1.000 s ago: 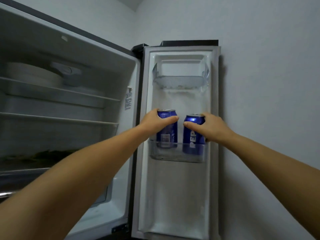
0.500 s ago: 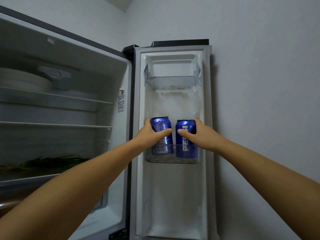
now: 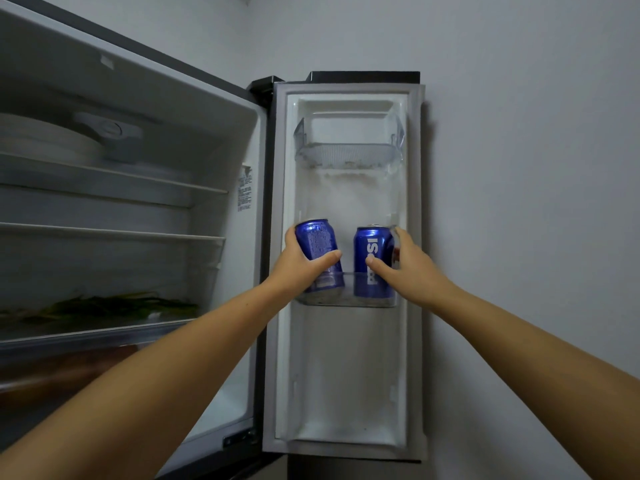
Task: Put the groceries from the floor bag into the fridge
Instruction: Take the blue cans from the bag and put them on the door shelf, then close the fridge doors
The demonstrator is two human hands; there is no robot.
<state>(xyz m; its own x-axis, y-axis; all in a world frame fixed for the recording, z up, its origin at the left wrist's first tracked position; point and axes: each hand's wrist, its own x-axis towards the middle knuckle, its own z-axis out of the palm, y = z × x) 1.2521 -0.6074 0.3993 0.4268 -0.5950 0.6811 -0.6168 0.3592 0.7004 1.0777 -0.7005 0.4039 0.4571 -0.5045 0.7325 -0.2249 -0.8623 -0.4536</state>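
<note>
- The left hand (image 3: 300,263) wraps a blue cylindrical can (image 3: 318,249) from its left side; the thumb curls across the front of the glossy metal wall, the other fingers are hidden behind it; this left can tilts, top leaning left, its base down inside the clear door bin (image 3: 346,299).
- The right hand (image 3: 403,265) holds the second blue can (image 3: 372,261) from the right; the thumb presses on the front near the white lettering, the fingers curl round the far side; this right can stands upright in the same bin, beside the tilted one, a gap between them.
- The door bin is see-through plastic with a rounded front lip, fixed at mid-height on the open fridge door (image 3: 346,375); the door's inner liner is smooth white plastic with a raised gasket frame.
- Above, a second transparent shelf (image 3: 348,155) with a ribbed floor hangs near the door's top; pale specks lie along its front edge.
- To the left the fridge interior (image 3: 138,202) shows flat horizontal shelves with pale front rails; a stack of white round plates (image 3: 45,140) rests on the top one, beside a rounded grey plastic housing (image 3: 110,133).
- Lower down, long green leafy vegetables (image 3: 104,308) lie flat on a shelf; the area beneath is blurred.
- A small printed label (image 3: 245,190) sticks to the inner side wall; plain matt walls (image 3: 519,168) surround the fridge.
</note>
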